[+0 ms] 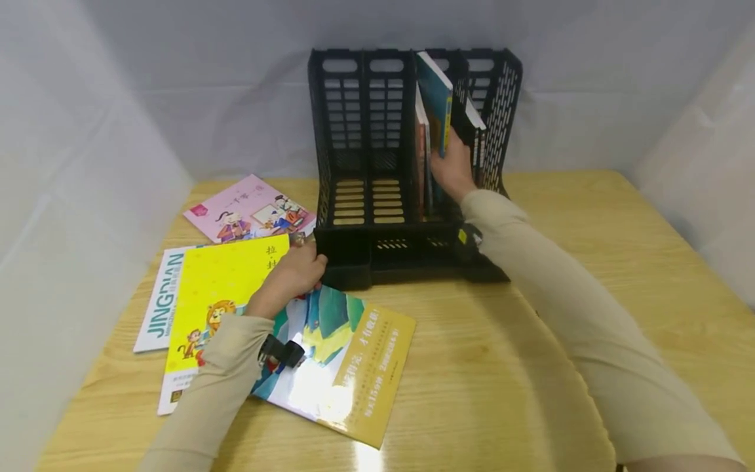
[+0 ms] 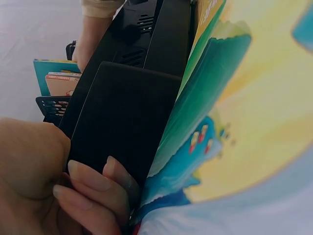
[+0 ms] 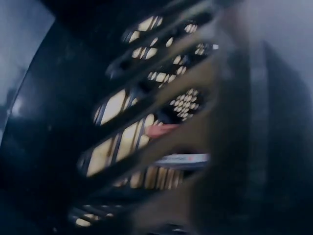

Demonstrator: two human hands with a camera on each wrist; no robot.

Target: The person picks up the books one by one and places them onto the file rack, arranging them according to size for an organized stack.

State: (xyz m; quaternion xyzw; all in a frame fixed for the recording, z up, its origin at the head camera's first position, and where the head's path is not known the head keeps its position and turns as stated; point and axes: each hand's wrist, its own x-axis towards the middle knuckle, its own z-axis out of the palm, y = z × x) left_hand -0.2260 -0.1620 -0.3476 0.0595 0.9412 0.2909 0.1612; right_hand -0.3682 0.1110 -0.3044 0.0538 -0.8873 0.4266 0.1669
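While the wooden table carries everything, the black rack is the main piece on it, and the shelving of books looks partly done. Left of and in front of the rack, four books appear left over: the gold-banded book lies flat just before its front left corner, the yellow book and the white JINGDIAN book overlap to its left, and the pink book lies beside its left side. Inside the rack, the teal book stands upright, slightly tilted, in the third compartment from the left, next to a thin reddish book; slim books stand in its rightmost compartment.

The right forearm stretches over the rack's front edge, and the right hand appears to pinch the teal book low on its near edge; the right wrist view is too blurred to show the fingertips. The left hand grips the rack's front left corner, fingers curled against it.
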